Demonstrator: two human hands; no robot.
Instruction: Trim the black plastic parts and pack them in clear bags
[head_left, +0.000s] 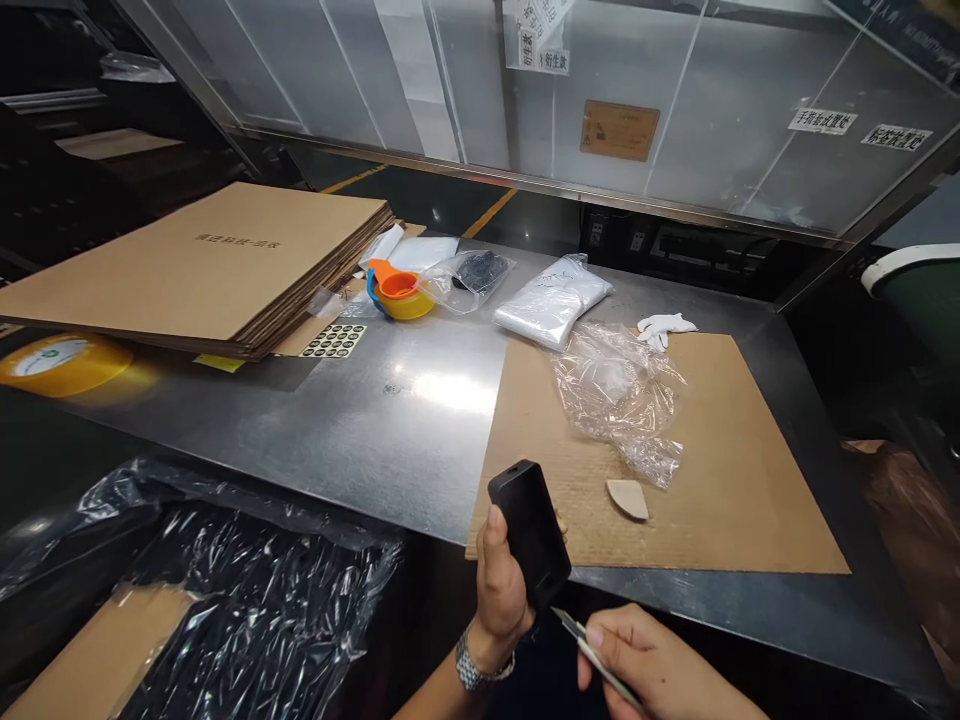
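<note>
Fingers of our left hand (501,590) grasp a black, rounded rectangular device (532,535), its upper end rising past the thumb; those of our right hand (641,650) pinch a slim, pale pointed tool (591,653), tip just beside the device's lower end. Beyond both hands' fingers lies crumpled clear plastic wrap (619,385) on a flat brown cardboard sheet (739,460).

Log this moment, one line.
left hand: holds black device; right hand: holds pointed tool, tip near black device; cardboard sheet: on table
</note>
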